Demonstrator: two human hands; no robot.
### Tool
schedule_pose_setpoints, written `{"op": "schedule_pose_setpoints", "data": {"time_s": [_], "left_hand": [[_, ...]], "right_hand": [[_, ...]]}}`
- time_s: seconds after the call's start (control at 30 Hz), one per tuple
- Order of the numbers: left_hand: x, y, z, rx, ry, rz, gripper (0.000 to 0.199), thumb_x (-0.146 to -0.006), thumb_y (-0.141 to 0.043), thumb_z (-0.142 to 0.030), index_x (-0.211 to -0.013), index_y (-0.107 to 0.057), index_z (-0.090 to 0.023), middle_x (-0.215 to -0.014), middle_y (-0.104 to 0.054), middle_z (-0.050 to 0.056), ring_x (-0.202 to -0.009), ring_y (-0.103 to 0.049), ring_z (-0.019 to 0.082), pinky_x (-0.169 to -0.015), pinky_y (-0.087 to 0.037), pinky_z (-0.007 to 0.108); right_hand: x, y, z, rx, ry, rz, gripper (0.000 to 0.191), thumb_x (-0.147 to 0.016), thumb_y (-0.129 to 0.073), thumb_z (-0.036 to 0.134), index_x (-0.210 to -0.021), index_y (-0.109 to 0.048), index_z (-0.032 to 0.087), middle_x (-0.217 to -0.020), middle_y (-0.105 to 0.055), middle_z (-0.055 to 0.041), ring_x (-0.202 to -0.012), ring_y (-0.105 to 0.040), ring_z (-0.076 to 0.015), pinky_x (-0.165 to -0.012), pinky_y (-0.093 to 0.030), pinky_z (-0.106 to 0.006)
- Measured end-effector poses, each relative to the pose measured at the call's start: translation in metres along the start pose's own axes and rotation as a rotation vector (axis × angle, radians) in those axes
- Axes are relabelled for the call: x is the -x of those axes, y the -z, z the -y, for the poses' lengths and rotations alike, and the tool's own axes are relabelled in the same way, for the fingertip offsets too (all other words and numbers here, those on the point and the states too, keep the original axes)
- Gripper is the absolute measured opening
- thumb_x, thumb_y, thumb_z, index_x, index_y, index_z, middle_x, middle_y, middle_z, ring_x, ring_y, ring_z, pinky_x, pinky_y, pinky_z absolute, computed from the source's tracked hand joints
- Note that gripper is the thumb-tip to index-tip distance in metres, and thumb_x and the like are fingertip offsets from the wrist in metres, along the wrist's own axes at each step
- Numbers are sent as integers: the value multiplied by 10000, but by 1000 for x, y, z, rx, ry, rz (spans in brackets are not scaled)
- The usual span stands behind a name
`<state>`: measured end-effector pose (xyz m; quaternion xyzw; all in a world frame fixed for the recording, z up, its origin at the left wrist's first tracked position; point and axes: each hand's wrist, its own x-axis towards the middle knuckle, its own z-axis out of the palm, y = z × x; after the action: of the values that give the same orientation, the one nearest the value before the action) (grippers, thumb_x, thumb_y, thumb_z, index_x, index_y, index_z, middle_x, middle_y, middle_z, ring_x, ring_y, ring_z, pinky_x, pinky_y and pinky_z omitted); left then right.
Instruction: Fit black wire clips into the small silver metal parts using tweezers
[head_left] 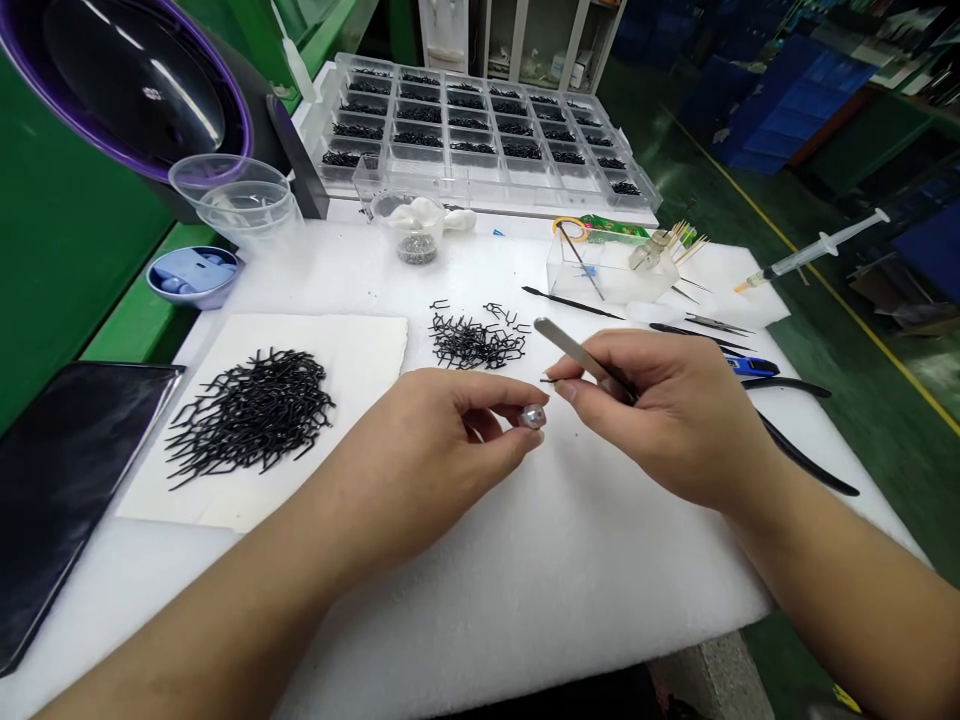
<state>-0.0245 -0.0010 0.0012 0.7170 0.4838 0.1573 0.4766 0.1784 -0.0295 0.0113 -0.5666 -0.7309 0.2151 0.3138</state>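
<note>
at a white-covered desk (555, 560), the left hand (427, 460) pinches a small silvery bead (533, 417); just beside it, the right hand (667, 410) grips tweezers (574, 350) and a dark piece (549, 380) pointing leftward.

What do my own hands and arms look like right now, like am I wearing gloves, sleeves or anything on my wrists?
Your left hand and right hand are both ungloved, and no rings show on the visible fingers. Both wrists lack a watch or bracelet, and the visible forearms are uncovered, without sleeves or cuffs.
</note>
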Motion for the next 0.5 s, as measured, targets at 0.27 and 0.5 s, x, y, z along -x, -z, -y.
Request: {"op": "schedule_pose_setpoints", "data": {"time_s": [0.27, 0.5], "left_hand": [[-1, -1, 1, -40, -33, -12, 292, -860, -693, -454, -1089, -818, -322, -674, -694, -37, -584, -565, 138, -542, -442, 267], [-1, 0, 2, -26, -82, -22, 292, -862, -693, -433, -1095, -814, -304, -671, -728, -45, -567, -608, 127, -495, -457, 232]], "right_hand": [[1, -2, 1, -53, 25, -39, 182, -862, -672, 98, -801, -753, 249, -764, -690, 27, -652, -579, -123, -592, -457, -265], [2, 1, -4, -119, 218, -145, 200, -858, -684, 35, -847, -768, 216, -759, -694, 36, -661, -583, -91, -605, -471, -239]]}}
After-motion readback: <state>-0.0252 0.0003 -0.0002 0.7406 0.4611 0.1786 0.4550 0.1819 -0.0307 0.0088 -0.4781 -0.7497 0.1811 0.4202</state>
